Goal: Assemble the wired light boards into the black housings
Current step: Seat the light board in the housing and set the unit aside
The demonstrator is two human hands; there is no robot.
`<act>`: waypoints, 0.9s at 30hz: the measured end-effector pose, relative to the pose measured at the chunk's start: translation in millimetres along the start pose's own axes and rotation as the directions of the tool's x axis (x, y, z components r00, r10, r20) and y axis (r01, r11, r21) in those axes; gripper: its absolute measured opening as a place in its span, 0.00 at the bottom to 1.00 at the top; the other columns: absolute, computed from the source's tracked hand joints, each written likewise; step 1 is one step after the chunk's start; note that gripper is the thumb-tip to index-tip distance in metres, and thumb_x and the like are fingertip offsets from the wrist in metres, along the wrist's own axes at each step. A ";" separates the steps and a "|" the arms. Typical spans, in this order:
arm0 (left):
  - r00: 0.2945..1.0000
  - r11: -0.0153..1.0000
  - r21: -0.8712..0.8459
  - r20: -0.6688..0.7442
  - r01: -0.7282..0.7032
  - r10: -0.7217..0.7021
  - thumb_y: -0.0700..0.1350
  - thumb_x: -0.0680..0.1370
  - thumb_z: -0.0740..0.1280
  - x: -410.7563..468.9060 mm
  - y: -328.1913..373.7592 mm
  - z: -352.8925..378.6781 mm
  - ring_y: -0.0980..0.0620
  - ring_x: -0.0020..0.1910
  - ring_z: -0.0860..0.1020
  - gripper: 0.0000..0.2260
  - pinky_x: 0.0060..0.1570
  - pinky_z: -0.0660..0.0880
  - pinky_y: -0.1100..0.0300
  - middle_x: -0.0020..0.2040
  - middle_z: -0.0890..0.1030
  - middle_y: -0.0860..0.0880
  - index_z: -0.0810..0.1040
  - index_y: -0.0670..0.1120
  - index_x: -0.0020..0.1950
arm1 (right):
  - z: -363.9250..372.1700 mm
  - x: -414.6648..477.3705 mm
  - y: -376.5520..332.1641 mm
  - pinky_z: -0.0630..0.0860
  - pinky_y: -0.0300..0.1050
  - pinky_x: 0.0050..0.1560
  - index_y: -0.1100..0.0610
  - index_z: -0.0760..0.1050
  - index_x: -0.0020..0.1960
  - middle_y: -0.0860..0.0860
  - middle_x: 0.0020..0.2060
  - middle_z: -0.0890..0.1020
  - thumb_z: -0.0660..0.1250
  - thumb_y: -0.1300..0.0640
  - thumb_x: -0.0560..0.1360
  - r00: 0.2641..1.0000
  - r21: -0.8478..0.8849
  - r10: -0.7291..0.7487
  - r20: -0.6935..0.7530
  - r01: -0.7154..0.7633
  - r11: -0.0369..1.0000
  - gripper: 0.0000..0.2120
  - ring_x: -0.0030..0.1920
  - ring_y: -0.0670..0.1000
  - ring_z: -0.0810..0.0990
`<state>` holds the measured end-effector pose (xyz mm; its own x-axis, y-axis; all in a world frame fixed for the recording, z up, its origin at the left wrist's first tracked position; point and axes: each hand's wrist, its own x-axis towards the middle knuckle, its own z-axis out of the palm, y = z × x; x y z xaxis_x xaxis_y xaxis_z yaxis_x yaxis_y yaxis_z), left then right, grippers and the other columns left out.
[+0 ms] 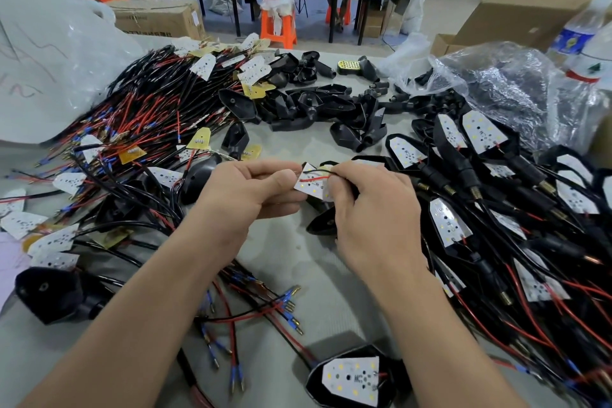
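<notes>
My left hand (pixel 251 189) and my right hand (pixel 371 209) meet at the middle of the table, both pinching one white light board (pixel 311 184) with a red and a black wire across its face. A black housing (pixel 323 225) lies just under my right hand, partly hidden by it. Loose wired light boards (pixel 139 116) are heaped at the left. Empty black housings (pixel 318 106) are piled behind my hands. Several assembled units (pixel 480 175) lie stacked at the right, and one assembled unit (pixel 351 378) rests near the front edge.
A large clear plastic sheet (pixel 49 43) rises at the left. A crumpled clear bag (pixel 496 76) and two water bottles (pixel 583 43) stand at the right. Loose wire ends with blue sleeves (pixel 271 308) cross the table between my forearms. Cardboard boxes, orange stools and another table stand beyond.
</notes>
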<state>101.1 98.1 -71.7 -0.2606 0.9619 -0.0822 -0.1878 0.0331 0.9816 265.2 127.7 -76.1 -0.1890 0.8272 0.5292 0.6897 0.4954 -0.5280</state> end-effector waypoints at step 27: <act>0.968 0.993 -0.089 0.243 0.084 -0.060 0.51 0.78 0.66 4.3 -3.9 -6.6 0.52 0.50 0.86 0.14 0.49 0.82 0.60 0.56 0.87 0.44 0.88 0.48 0.55 | -0.2 -2.4 -2.4 0.71 0.46 0.50 0.51 0.83 0.45 0.43 0.29 0.78 0.67 0.54 0.78 0.999 0.202 0.018 0.041 -0.026 0.979 0.07 0.42 0.51 0.74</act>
<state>94.5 100.3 -77.0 -0.0111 0.9953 -0.0964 -0.2926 0.0890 0.9521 264.1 124.5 -76.0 -0.2053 0.8462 0.4917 0.5391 0.5171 -0.6648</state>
